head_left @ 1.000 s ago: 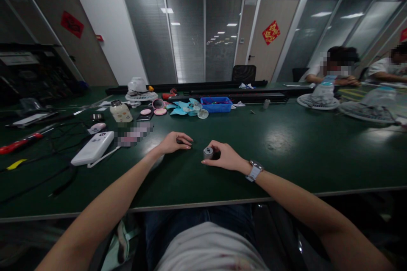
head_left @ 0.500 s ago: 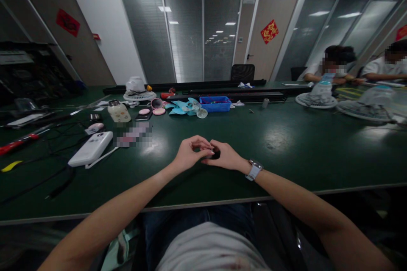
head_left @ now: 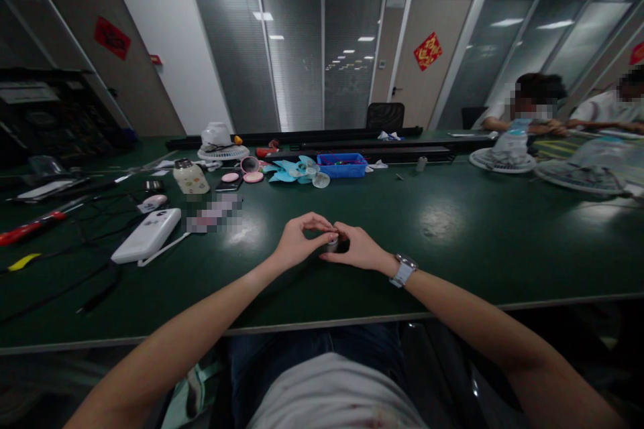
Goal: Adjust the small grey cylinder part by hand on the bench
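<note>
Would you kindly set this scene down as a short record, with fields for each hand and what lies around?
Left hand: fingertips at the top of the cylinder; whether they hold anything is hidden
Right hand: thumb and fingers around the cylinder
Right wrist: watch
Cylinder: grey, partly hidden by fingers
Surface: green table
To the left: white device, bottle
Beyond the hands: blue tray

Left hand (head_left: 296,242), right hand (head_left: 363,248), adjacent; fingers (head_left: 312,218) curved
</note>
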Tool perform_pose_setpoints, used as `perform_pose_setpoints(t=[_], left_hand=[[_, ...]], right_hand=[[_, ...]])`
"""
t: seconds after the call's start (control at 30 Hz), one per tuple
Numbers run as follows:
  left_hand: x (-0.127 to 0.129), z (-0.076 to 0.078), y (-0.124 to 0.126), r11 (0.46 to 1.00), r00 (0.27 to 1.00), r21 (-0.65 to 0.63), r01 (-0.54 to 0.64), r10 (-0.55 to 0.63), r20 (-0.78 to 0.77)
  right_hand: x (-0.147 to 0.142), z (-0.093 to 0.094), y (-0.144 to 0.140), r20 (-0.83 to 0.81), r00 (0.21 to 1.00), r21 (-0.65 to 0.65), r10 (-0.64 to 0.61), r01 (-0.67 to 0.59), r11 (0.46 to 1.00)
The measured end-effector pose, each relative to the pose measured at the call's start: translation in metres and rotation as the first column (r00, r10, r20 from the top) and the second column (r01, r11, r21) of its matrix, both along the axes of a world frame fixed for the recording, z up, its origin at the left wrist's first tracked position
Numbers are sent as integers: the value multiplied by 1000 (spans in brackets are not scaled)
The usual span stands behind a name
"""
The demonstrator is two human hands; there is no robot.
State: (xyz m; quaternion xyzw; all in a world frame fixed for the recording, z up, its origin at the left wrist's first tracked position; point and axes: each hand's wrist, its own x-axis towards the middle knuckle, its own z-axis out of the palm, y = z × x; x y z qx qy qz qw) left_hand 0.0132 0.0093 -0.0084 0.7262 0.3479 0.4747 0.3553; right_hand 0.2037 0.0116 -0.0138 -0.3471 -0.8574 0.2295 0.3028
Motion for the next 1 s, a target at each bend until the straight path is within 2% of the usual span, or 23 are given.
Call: perform_pose_setpoints(t=[0.33,0.6,1.0], left_hand=[[0,4,-3,1000,999,4,12,-12,-35],[-2,4,-4,996,996,-26,83,-84,-44],[-6,7,-4,992,991,-54,113,-117,-70]], right_hand=[[-1,-1,1,4,1000,4,-3,3,1000],[0,-1,0,-15,1000,-18,2,-2,1000],[1,-1,1,-31,999,-23,14,-15,1000]])
